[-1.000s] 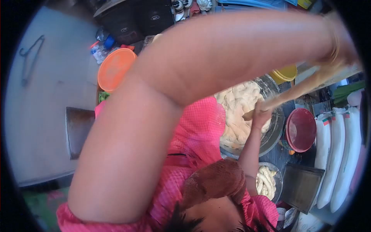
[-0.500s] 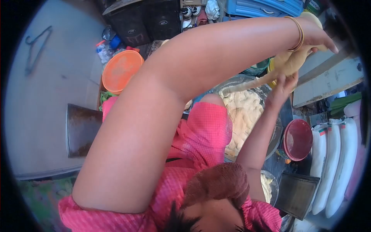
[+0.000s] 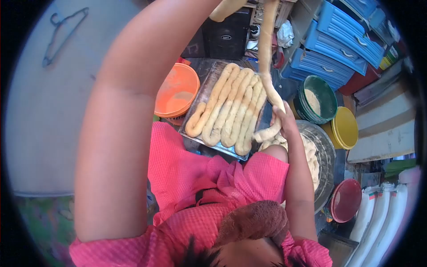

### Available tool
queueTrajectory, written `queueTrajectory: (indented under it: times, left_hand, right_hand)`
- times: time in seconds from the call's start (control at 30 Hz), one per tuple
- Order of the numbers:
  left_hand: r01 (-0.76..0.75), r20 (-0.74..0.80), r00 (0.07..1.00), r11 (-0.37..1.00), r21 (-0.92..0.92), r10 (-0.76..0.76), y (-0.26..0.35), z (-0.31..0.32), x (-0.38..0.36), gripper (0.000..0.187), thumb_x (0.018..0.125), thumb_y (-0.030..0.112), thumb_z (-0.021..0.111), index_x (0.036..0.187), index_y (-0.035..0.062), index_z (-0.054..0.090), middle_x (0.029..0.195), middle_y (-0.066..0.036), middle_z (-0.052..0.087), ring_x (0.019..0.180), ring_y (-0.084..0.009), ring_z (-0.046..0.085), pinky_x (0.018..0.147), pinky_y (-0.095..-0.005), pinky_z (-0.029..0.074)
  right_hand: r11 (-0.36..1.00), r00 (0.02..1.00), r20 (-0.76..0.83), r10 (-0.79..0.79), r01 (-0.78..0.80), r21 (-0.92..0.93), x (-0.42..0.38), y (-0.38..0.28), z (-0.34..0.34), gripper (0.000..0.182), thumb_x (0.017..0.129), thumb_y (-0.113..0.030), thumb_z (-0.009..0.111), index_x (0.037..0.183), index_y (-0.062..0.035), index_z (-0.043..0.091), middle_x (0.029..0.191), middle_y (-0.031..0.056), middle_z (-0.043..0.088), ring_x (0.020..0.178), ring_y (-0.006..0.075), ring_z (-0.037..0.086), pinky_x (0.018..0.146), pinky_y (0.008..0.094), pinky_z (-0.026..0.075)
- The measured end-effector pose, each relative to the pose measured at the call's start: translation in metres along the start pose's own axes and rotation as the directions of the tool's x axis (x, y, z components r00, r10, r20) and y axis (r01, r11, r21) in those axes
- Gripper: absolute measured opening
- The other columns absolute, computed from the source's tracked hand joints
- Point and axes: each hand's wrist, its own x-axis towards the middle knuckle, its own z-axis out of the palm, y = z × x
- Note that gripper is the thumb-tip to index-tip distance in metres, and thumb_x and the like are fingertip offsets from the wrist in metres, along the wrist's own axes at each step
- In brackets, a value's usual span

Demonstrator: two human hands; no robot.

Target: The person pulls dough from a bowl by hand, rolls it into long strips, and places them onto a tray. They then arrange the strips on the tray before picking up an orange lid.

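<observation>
A long rope of dough hangs from the top edge down to my right hand, whose fingers are wrapped around its lower part. The loose end of the rope curls below that hand, toward the tray's near right corner. My left arm reaches up past the top edge, so the left hand is out of sight. Another length of dough shows beside the left forearm. Looped dough ropes lie side by side on a metal tray. A large metal basin with dough stands right of my knee.
An orange bucket stands left of the tray. On the right are a green bucket with flour-like powder, a yellow bucket, a red bucket and white sacks. Blue drawers and a black cabinet are behind.
My left arm has swung from the right up past the top edge. The dough, earlier held between both hands above the basin, now stretches beside the tray. The view has shifted, revealing the tray.
</observation>
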Motion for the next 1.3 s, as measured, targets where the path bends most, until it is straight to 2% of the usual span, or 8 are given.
queueTrajectory:
  times: [0.07,0.2,0.5,0.63,0.73,1.1,1.23,1.3]
  left_hand:
    - [0.087,-0.155,0.987,0.945,0.316,-0.039,-0.030,-0.015,-0.004,0.031,0.069,0.027,0.073,0.080,-0.0010,0.064,0.073,-0.008,0.061,0.065,-0.0210,0.056,0.061,-0.0328,0.045]
    - [0.284,-0.180,0.957,0.865,0.414,-0.229,-0.113,-0.037,0.011,0.037,0.063,0.030,0.076,0.081,-0.0006,0.065,0.081,-0.012,0.064,0.074,-0.0207,0.061,0.067,-0.0327,0.048]
    - [0.355,-0.128,0.930,0.749,0.560,-0.345,-0.226,-0.020,0.027,0.043,0.065,0.039,0.072,0.087,0.0019,0.066,0.077,-0.012,0.064,0.066,-0.0222,0.061,0.062,-0.0342,0.048]
    - [0.298,-0.154,0.954,0.853,0.428,-0.256,-0.273,-0.009,0.018,0.046,0.063,0.036,0.073,0.086,-0.0024,0.064,0.076,-0.014,0.062,0.063,-0.0220,0.061,0.061,-0.0323,0.049]
    - [0.312,-0.149,0.950,0.885,0.347,-0.276,-0.262,-0.001,0.013,0.048,0.064,0.036,0.072,0.088,-0.0044,0.064,0.076,-0.015,0.062,0.066,-0.0212,0.061,0.062,-0.0311,0.048]
    - [0.317,-0.167,0.932,0.946,-0.063,-0.323,-0.289,0.033,-0.028,0.047,0.069,0.034,0.071,0.096,-0.0029,0.061,0.085,-0.010,0.062,0.077,-0.0144,0.058,0.069,-0.0292,0.046]
    - [0.328,-0.172,0.934,0.942,0.068,-0.313,-0.265,0.076,-0.096,0.047,0.070,0.028,0.071,0.100,-0.0041,0.056,0.076,-0.006,0.056,0.066,-0.0149,0.052,0.060,-0.0319,0.044]
    - [0.419,-0.214,0.899,0.894,0.162,-0.383,-0.299,0.114,-0.137,0.064,0.069,0.027,0.071,0.119,-0.0019,0.044,0.075,-0.011,0.058,0.065,-0.0203,0.055,0.060,-0.0346,0.044]
  right_hand:
    - [0.879,0.992,0.087,0.089,-0.119,0.462,0.014,-0.028,0.038,0.066,0.079,-0.006,0.055,0.134,-0.0109,0.020,0.087,0.0123,0.052,0.065,0.0199,0.056,0.052,0.0323,0.049]
    - [0.882,0.884,0.425,0.197,-0.349,0.316,0.059,-0.042,0.116,0.094,0.076,0.004,0.053,0.138,-0.0278,-0.009,0.099,0.0167,0.047,0.074,0.0268,0.057,0.060,0.0416,0.054]
    - [0.979,0.989,0.072,-0.131,0.141,-0.151,0.188,0.069,0.217,0.047,0.077,-0.005,0.056,0.123,-0.0077,0.048,0.120,0.0257,0.040,0.097,0.0335,0.052,0.087,0.0325,0.042]
    - [0.650,0.870,0.147,-0.470,0.454,-0.610,0.178,0.068,0.218,0.039,0.078,-0.017,0.059,0.115,-0.0072,0.055,0.126,0.0244,0.037,0.110,0.0349,0.043,0.094,0.0389,0.036]
    - [0.006,0.778,0.458,-0.430,0.510,-0.860,0.182,0.065,0.224,0.029,0.075,-0.031,0.060,0.097,-0.0125,0.064,0.117,0.0059,0.047,0.096,0.0248,0.049,0.085,0.0398,0.038]
    - [0.578,0.832,0.401,-0.384,0.555,-0.598,0.236,0.035,0.173,0.031,0.081,-0.021,0.055,0.108,-0.0049,0.054,0.088,0.0116,0.057,0.084,0.0290,0.057,0.075,0.0379,0.045]
    - [0.877,0.884,0.457,-0.096,0.292,-0.381,0.251,0.031,0.150,0.040,0.083,-0.013,0.049,0.122,-0.0022,0.042,0.091,0.0070,0.055,0.081,0.0185,0.055,0.073,0.0336,0.045]
    - [0.931,0.905,0.418,0.085,-0.221,0.289,0.254,0.017,0.147,0.040,0.081,-0.011,0.049,0.121,-0.0054,0.044,0.103,0.0054,0.055,0.085,0.0179,0.054,0.075,0.0341,0.045]
